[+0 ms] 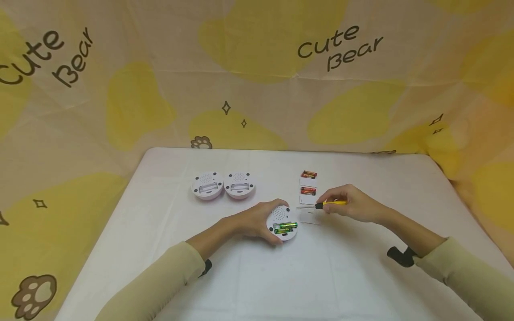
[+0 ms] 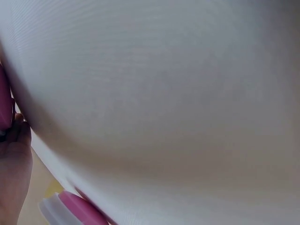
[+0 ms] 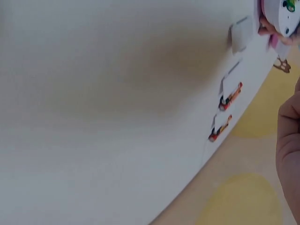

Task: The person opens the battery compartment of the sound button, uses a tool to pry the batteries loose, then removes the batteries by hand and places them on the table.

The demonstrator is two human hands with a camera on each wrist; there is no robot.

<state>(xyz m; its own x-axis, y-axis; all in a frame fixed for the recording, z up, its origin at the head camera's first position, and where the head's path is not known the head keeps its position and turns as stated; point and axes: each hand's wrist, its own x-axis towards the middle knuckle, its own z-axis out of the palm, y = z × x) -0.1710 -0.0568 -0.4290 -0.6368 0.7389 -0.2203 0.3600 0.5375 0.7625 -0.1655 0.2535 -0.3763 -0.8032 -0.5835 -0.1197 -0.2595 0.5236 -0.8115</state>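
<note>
My left hand (image 1: pixel 254 219) grips a round white device (image 1: pixel 278 214) by its edge, thumb on the near side and fingers at the far side. Its perforated underside faces up. Two green batteries (image 1: pixel 288 225) show at its battery compartment, the upper one sitting askew and sticking out toward the right. A pink side of the device (image 2: pixel 4 103) shows in the left wrist view. My right hand (image 1: pixel 355 204) holds a screwdriver (image 1: pixel 333 203) with a yellow and black handle, its shaft pointing left, the tip just right of the device.
Two similar round devices (image 1: pixel 207 185) with bare battery compartments stand side by side at the back left. Right of the held device lies a flat white piece (image 1: pixel 310 217). Behind it, red batteries (image 1: pixel 308 191) lie on two more white pieces. A patterned cloth (image 1: pixel 257 89) hangs behind the table.
</note>
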